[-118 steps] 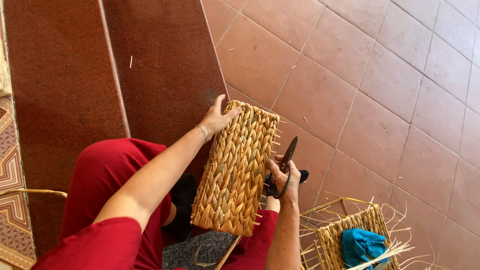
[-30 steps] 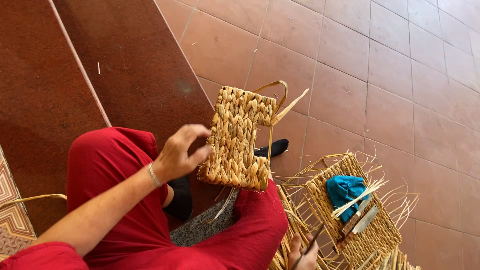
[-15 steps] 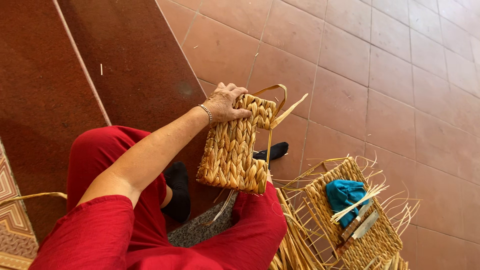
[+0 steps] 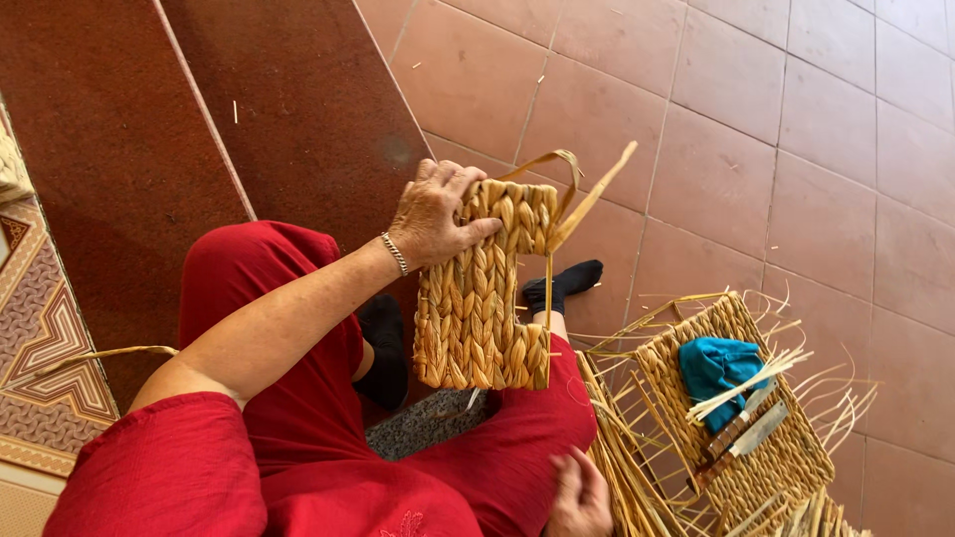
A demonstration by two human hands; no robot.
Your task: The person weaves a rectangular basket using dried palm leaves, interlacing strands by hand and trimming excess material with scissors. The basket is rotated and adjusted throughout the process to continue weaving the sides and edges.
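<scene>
On the terracotta tiled floor [image 4: 756, 119], beside the dark red carpeted steps [image 4: 199, 109], a person in red clothing is sitting with one black-socked foot [image 4: 563, 283] showing past the knee. Count: one rectangular braided golden straw panel [image 4: 477, 298] in hand; one flat woven straw tray [image 4: 741, 418] lying on the floor at the right; one folded teal cloth [image 4: 718, 366] resting on that tray; two flat blade-like tools [image 4: 744, 433] lying side by side just below the cloth; one heap of loose straw strands [image 4: 617, 457] lying between the tray and the person's leg, too many to count.

The panel is standing nearly upright above the lap, its lower edge sitting just over the right thigh. A loose straw strand [image 4: 572, 189] is looping and sticking out from its top right corner.

The left hand [image 4: 433, 211], wearing a thin silver bracelet [image 4: 396, 254], is gripping the panel's top left corner: fingers are curling over the top edge, thumb is pressing flat across the front face, hand closed firmly around the braid. The right hand [image 4: 577, 497] is lying low at the bottom edge of the view, well apart from the panel, fingers loosely bent and touching the loose strands beside the red-clad leg; whether it is pinching any strand cannot be told.
</scene>
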